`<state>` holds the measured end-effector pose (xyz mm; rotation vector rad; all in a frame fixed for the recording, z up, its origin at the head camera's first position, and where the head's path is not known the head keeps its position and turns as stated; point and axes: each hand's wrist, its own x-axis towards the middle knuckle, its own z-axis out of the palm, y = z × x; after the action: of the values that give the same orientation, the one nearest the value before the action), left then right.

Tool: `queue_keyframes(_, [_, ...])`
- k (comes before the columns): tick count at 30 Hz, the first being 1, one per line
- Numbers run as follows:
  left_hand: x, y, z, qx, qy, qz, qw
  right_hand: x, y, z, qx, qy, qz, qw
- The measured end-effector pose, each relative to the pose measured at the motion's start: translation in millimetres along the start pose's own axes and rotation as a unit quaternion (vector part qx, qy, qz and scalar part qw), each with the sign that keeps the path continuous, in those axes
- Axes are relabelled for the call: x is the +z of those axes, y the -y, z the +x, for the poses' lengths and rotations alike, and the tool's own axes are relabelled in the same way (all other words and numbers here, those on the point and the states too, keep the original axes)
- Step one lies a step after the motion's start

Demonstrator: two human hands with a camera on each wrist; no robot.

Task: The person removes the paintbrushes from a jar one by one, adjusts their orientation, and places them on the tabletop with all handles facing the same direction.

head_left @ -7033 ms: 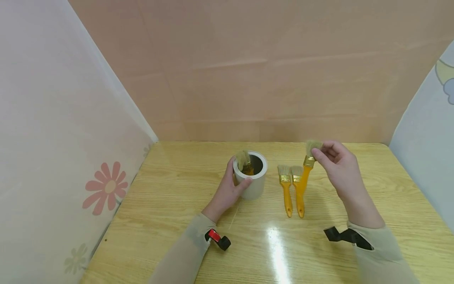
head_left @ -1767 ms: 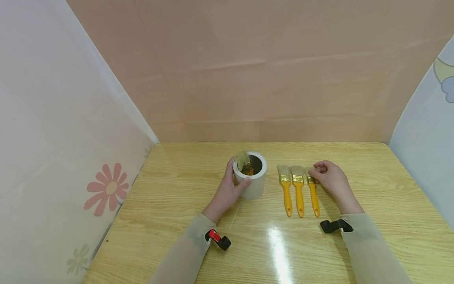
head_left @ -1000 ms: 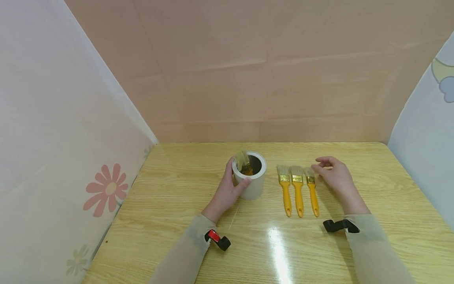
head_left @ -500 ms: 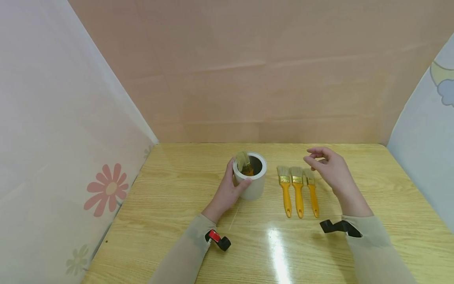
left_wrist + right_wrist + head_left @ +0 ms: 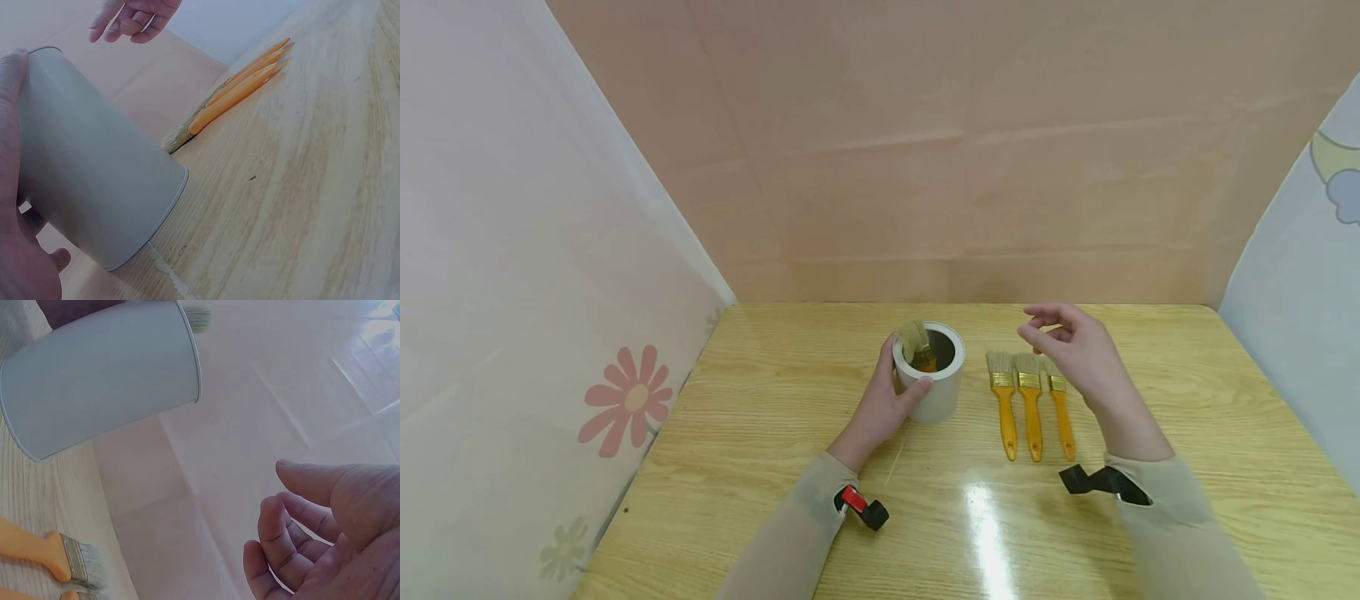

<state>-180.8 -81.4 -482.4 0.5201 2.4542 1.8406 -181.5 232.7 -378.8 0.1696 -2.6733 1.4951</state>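
Observation:
My left hand grips a white can, thumb on the near side and fingers round the left. Inside the can stands at least one paintbrush, bristles up and leaning on the left rim. Three paintbrushes with orange handles lie side by side to the right, bristles away from me: a left brush, a middle brush and a narrower right brush. Above their bristle ends hovers my right hand, fingers loosely bent, with nothing between thumb and fingertips in the right wrist view.
The wooden table ends at a pinkish backdrop. White sheets with printed flowers stand at left and right. A black camera mount sits on each wrist.
Seven seconds ago my right hand held the narrow brush by its bristles; it laid it beside the other two, let go, then rose and moved left. My left hand stayed on the can.

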Motion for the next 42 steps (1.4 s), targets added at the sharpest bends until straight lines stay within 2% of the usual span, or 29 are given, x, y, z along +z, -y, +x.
queue_keyframes(29, [-2.1, -1.2, -4.3, -0.011, -0.004, 0.001, 0.9999, 28, 26, 1, -0.031, 0.027, 0.051, 0.998])
queue_keyframes(42, [-2.5, -3.7, -4.7, -0.013, -0.003, 0.004, 0.9999, 44, 37, 3, -0.039, 0.051, 0.062, 0.996])
